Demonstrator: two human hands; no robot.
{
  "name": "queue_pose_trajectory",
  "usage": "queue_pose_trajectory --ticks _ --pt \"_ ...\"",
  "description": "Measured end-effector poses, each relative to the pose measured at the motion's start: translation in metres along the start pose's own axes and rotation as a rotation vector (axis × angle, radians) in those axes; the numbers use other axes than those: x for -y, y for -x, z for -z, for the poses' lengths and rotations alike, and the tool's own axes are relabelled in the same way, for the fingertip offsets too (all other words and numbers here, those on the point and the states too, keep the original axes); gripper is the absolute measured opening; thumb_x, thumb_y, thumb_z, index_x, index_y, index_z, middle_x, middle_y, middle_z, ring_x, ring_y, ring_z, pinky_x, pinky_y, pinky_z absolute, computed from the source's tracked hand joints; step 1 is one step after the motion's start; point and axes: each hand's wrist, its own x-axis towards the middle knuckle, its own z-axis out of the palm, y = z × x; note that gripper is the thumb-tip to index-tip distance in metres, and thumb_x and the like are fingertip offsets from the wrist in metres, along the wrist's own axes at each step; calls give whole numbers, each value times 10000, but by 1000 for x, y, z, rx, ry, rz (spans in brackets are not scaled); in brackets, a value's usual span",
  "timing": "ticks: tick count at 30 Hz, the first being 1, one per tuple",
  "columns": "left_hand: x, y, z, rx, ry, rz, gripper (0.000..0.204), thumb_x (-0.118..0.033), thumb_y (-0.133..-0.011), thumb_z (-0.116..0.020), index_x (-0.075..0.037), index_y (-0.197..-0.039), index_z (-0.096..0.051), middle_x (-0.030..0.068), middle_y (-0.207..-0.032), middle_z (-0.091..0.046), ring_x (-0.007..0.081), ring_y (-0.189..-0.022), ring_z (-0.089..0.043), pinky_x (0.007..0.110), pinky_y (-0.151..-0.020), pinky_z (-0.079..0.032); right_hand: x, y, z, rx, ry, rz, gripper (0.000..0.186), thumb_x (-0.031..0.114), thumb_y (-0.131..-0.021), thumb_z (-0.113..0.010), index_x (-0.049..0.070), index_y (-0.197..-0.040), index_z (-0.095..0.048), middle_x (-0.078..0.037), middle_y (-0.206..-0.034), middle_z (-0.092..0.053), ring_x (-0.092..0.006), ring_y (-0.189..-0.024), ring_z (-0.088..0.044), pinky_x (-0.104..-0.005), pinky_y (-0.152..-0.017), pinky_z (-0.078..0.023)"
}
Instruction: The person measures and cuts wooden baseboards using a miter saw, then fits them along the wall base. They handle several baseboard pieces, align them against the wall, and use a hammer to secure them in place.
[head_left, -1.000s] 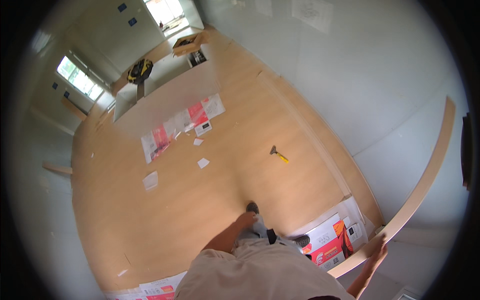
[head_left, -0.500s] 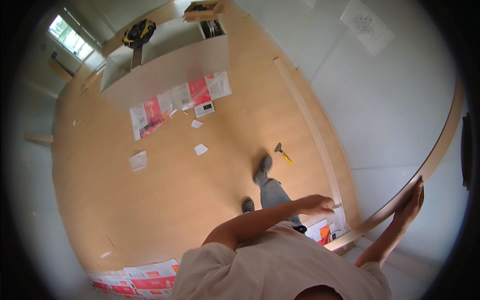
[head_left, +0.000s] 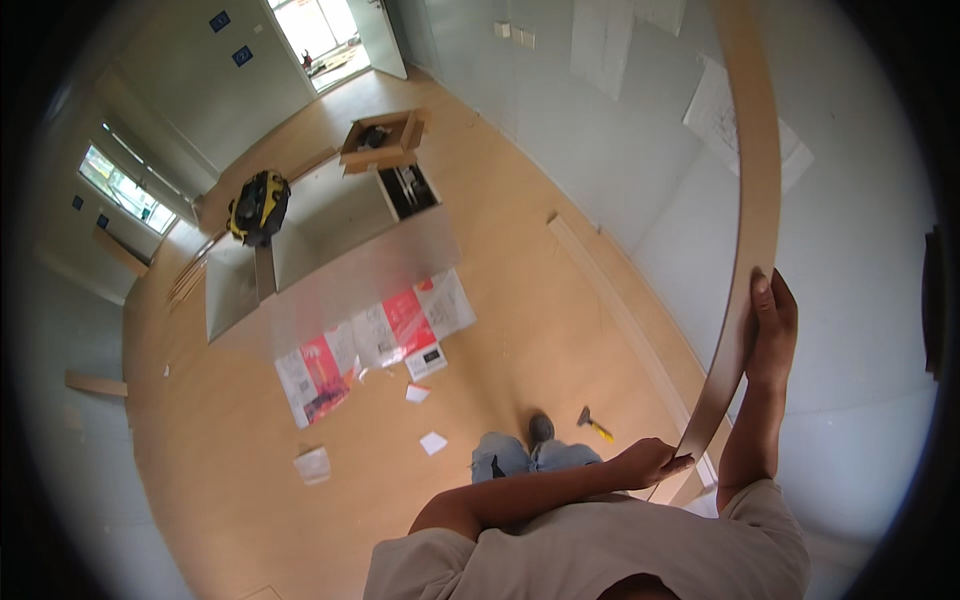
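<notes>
A long, narrow wooden board (head_left: 757, 150) rises from near my body to the top edge of the view, in front of the right wall. My right hand (head_left: 772, 325) is closed around it partway up, the thumb lying on its face. Lower down, my left hand (head_left: 652, 463) is closed on the board close to its near end, which is partly hidden. On the floor ahead of my legs lies a scraper (head_left: 597, 427) with a yellow handle. Another long strip of wood (head_left: 620, 310) lies along the foot of the right wall.
A large pale open cabinet (head_left: 370, 255) lies on the floor ahead, with a black-and-yellow tool bag (head_left: 260, 207) on it. Behind it stands an open cardboard box (head_left: 382, 140). Flattened printed packaging (head_left: 405, 320) and paper scraps (head_left: 433, 443) lie nearer. An open door (head_left: 375, 35) is at the back.
The board has swung from the far right toward the middle and now points farther ahead. My left hand, free before, has closed on it. My view has tilted up, bringing the doorway in.
</notes>
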Motion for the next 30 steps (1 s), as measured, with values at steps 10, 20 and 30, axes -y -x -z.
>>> queue_pose_trajectory --ticks 10,20,30 --pt "43 -60 330 -325 192 120 607 -510 -1039 -512 44 -899 -716 149 -667 -667 235 -631 -671 361 -629 -533 -173 -168 -127 397 0 7 632 588 -994 -565 -14 -1175 -618 -39 -903 -643 -119 -792 -604 -274 -690 -498" --pt "88 -126 634 -592 178 105 605 -488 -1040 -540 65 -851 -697 104 -611 -631 164 -555 -629 321 -562 -506 -281 -257 -245 360 128 -390 715 657 -887 -682 -28 -1091 -664 18 -878 -580 -84 -828 -503 -255 -747 -429" --pt "229 -278 890 -646 390 214 505 -428 -1060 -537 49 -1023 -698 68 -765 -694 133 -688 -655 292 -653 -530 -342 -555 -382 444 355 -401 351 335 -988 -649 -15 -1007 -657 -19 -811 -544 -104 -774 -465 -310 -707 -444"
